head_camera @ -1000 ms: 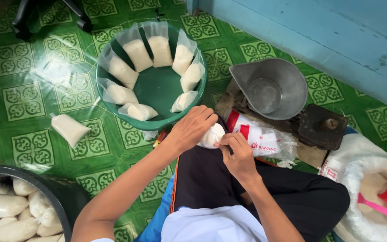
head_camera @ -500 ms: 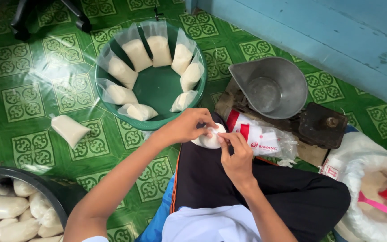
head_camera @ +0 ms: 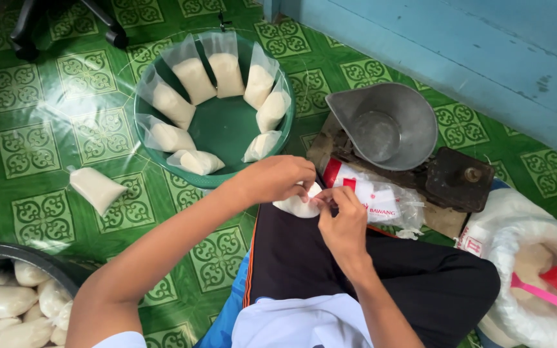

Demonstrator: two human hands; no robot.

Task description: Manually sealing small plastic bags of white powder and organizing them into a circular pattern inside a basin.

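A small clear plastic bag of white grains point(head_camera: 296, 206) rests on my knee. My left hand point(head_camera: 278, 179) grips its top from above. My right hand point(head_camera: 342, 216) pinches the bag's neck from the right, fingertips meeting the left hand's. Just behind the hands stands a green basin point(head_camera: 224, 129) with several filled bags leaning open around its wall.
A metal scale pan point(head_camera: 385, 125) on a dark scale sits at the right, with a red and white packet point(head_camera: 369, 196) below it. A large white sack point(head_camera: 536, 270) holds a red scoop with a pink handle. One loose bag point(head_camera: 95, 188) lies on the green floor; a dark tub point(head_camera: 8, 303) holds several tied bags.
Both hands stayed on the small bag. The left hand shifted slightly right and lower over it, and the fingers of both hands have drawn closer together at the bag's neck.
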